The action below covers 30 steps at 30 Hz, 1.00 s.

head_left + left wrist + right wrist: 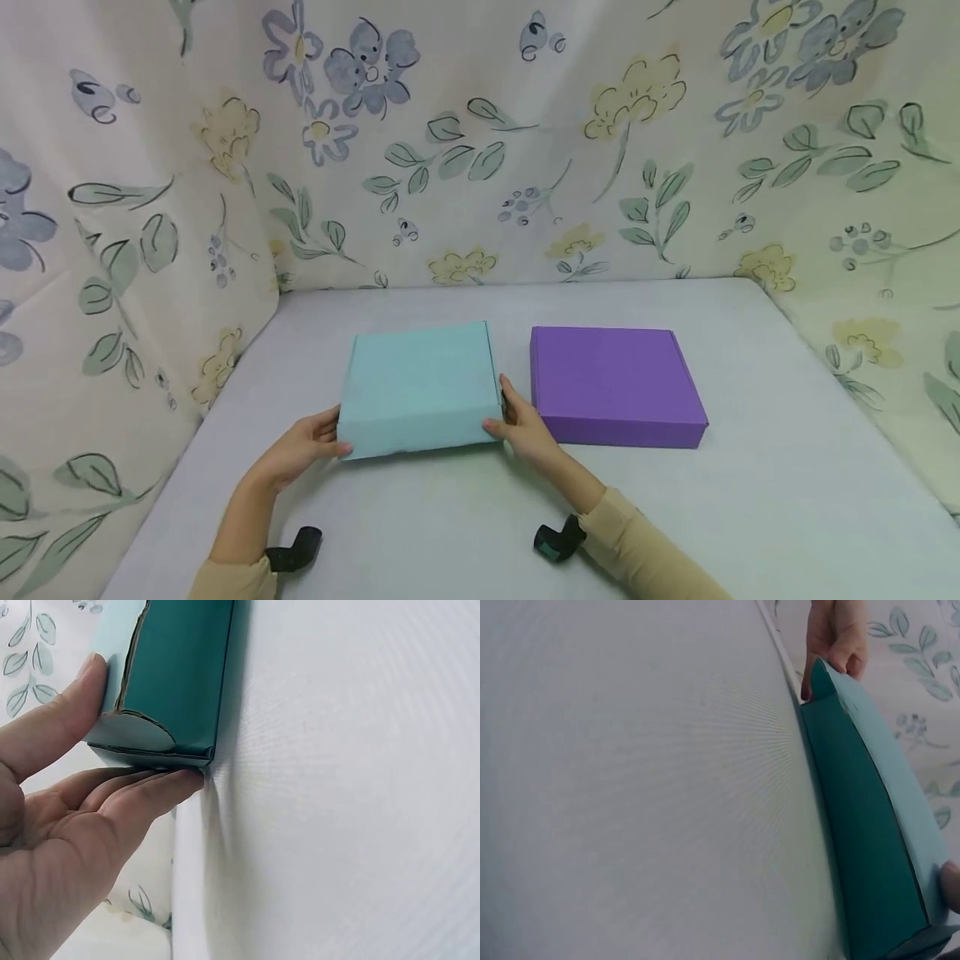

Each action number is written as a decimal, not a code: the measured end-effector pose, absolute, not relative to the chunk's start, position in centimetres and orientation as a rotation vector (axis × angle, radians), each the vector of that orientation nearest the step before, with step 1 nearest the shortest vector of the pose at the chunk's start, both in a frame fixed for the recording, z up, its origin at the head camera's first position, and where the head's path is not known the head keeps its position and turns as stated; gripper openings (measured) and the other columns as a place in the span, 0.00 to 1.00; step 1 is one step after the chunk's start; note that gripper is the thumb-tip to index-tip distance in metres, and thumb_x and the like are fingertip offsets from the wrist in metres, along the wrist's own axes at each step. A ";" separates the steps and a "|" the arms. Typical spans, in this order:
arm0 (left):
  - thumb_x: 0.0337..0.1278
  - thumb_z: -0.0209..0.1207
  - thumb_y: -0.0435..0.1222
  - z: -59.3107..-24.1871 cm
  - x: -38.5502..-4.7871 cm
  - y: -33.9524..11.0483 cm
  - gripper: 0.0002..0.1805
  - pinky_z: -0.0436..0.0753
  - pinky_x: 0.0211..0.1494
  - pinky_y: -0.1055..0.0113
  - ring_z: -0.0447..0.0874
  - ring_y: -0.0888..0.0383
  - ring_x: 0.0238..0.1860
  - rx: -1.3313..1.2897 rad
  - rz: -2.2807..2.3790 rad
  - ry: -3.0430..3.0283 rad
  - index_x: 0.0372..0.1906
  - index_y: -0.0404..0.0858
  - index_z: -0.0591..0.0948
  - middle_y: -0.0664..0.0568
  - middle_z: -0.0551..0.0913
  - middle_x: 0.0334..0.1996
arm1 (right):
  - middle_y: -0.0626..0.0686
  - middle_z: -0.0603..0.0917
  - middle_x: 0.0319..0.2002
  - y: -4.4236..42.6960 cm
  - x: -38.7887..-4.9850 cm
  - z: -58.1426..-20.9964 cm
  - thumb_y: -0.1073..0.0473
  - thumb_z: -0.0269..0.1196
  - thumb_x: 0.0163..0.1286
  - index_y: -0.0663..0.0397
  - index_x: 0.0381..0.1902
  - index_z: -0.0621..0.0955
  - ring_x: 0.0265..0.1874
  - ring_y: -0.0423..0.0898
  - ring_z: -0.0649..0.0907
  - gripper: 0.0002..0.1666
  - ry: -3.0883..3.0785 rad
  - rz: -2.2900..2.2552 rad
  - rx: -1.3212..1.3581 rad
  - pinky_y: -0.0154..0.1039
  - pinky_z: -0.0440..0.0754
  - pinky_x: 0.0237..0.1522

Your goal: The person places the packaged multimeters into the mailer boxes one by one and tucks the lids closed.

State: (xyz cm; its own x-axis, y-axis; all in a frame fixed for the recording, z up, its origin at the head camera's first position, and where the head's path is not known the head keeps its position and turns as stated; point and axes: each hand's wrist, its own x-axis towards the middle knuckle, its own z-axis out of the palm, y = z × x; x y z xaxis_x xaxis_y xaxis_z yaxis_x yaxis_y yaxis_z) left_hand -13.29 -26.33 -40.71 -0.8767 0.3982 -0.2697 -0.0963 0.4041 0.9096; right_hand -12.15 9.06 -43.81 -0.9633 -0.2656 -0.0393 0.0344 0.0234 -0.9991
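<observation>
A light blue cardboard box (pixel 420 362) lies on the white table, left of the middle. Its front flap (pixel 420 429) stands out from the front, and dark teal cardboard (pixel 180 675) shows beneath it in both wrist views. My left hand (pixel 296 450) holds the left front corner, thumb against the flap and fingers along the side. At the right front corner my right hand (pixel 532 429) grips the box, its thumb on the flap and its fingers at the side wall. In the right wrist view only part of that thumb (pixel 950 887) shows.
A closed purple box (pixel 615 375) lies just right of the blue one, close to my right hand. Flower-printed cloth (pixel 480 150) hangs behind and beside the white table (pixel 787 467). A black device is strapped to each wrist.
</observation>
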 end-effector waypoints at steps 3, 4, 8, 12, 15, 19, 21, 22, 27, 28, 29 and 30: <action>0.58 0.63 0.27 -40.9 -13.4 -26.2 0.48 0.67 0.67 0.54 0.50 0.32 0.71 0.255 1.512 2.200 0.71 0.17 0.43 0.22 0.46 0.71 | 0.67 0.42 0.75 9.1 -12.3 -43.9 0.71 0.61 0.67 0.66 0.76 0.42 0.73 0.62 0.50 0.51 2.093 -2.030 -0.216 0.54 0.53 0.71; 0.57 0.63 0.27 -40.9 -13.4 -26.1 0.49 0.67 0.67 0.54 0.49 0.32 0.71 0.248 1.518 2.198 0.71 0.17 0.43 0.22 0.45 0.71 | 0.67 0.42 0.75 9.1 -12.4 -43.9 0.71 0.61 0.67 0.66 0.76 0.42 0.73 0.62 0.50 0.51 2.089 -2.028 -0.211 0.54 0.53 0.71; 0.56 0.64 0.26 -41.2 -13.6 -26.1 0.50 0.67 0.67 0.55 0.48 0.32 0.71 0.243 1.540 2.189 0.71 0.18 0.41 0.23 0.44 0.71 | 0.68 0.40 0.75 9.0 -12.4 -44.1 0.73 0.60 0.67 0.67 0.75 0.42 0.73 0.63 0.49 0.50 2.096 -2.019 -0.229 0.55 0.53 0.71; 0.55 0.64 0.25 -41.2 -13.9 -26.0 0.52 0.67 0.67 0.55 0.47 0.32 0.71 0.234 1.540 2.190 0.72 0.19 0.39 0.23 0.43 0.71 | 0.69 0.40 0.74 8.8 -12.4 -44.3 0.74 0.59 0.67 0.69 0.75 0.41 0.72 0.64 0.48 0.50 2.108 -2.027 -0.262 0.55 0.52 0.71; 0.54 0.64 0.24 -41.2 -14.1 -26.0 0.52 0.65 0.68 0.52 0.47 0.31 0.71 0.217 1.529 2.193 0.72 0.19 0.39 0.23 0.42 0.71 | 0.70 0.41 0.74 8.7 -12.4 -44.3 0.75 0.59 0.66 0.70 0.75 0.42 0.72 0.64 0.48 0.49 2.121 -2.033 -0.261 0.55 0.52 0.71; 0.52 0.65 0.23 -41.1 -14.5 -25.8 0.53 0.61 0.68 0.48 0.47 0.31 0.71 0.201 1.523 2.202 0.72 0.18 0.39 0.23 0.42 0.71 | 0.70 0.43 0.74 8.5 -12.6 -44.3 0.76 0.59 0.65 0.71 0.75 0.43 0.72 0.64 0.48 0.49 2.160 -2.031 -0.235 0.56 0.52 0.71; 0.51 0.65 0.22 -41.0 -14.6 -25.6 0.53 0.60 0.68 0.47 0.48 0.30 0.71 0.195 1.512 2.217 0.71 0.18 0.40 0.22 0.43 0.71 | 0.70 0.43 0.74 8.4 -12.7 -44.3 0.77 0.60 0.65 0.71 0.74 0.43 0.72 0.64 0.49 0.50 2.183 -2.022 -0.221 0.56 0.51 0.71; 0.50 0.66 0.21 -41.0 -14.7 -25.6 0.53 0.61 0.68 0.47 0.49 0.30 0.70 0.188 1.507 2.231 0.71 0.18 0.41 0.22 0.45 0.70 | 0.70 0.43 0.74 8.3 -12.7 -44.3 0.77 0.60 0.65 0.71 0.75 0.43 0.72 0.64 0.49 0.50 2.194 -2.017 -0.214 0.56 0.51 0.71; 0.44 0.68 0.21 -40.9 -14.7 -25.3 0.52 0.65 0.67 0.46 0.55 0.30 0.68 0.116 1.464 2.320 0.70 0.16 0.47 0.22 0.51 0.68 | 0.70 0.45 0.74 8.1 -12.8 -44.4 0.77 0.60 0.64 0.70 0.75 0.45 0.72 0.64 0.51 0.50 2.243 -2.011 -0.195 0.56 0.54 0.70; 0.43 0.69 0.21 -40.8 -14.7 -25.3 0.52 0.66 0.67 0.46 0.56 0.30 0.68 0.099 1.452 2.339 0.70 0.16 0.48 0.22 0.53 0.68 | 0.70 0.46 0.74 8.0 -12.7 -44.5 0.77 0.60 0.64 0.70 0.75 0.45 0.72 0.64 0.52 0.49 2.256 -2.009 -0.189 0.56 0.54 0.70; 0.42 0.70 0.21 -40.8 -14.7 -25.2 0.52 0.66 0.66 0.46 0.57 0.30 0.67 0.080 1.443 2.353 0.70 0.16 0.49 0.22 0.54 0.68 | 0.70 0.47 0.73 8.0 -12.7 -44.5 0.77 0.60 0.63 0.70 0.75 0.46 0.71 0.65 0.53 0.49 2.274 -2.007 -0.191 0.56 0.55 0.70; 0.42 0.70 0.21 -40.8 -14.7 -25.2 0.52 0.67 0.66 0.46 0.58 0.30 0.67 0.066 1.432 2.368 0.69 0.16 0.50 0.22 0.55 0.67 | 0.71 0.48 0.73 7.9 -12.6 -44.6 0.77 0.61 0.63 0.71 0.74 0.47 0.71 0.64 0.53 0.49 2.286 -2.011 -0.188 0.56 0.56 0.70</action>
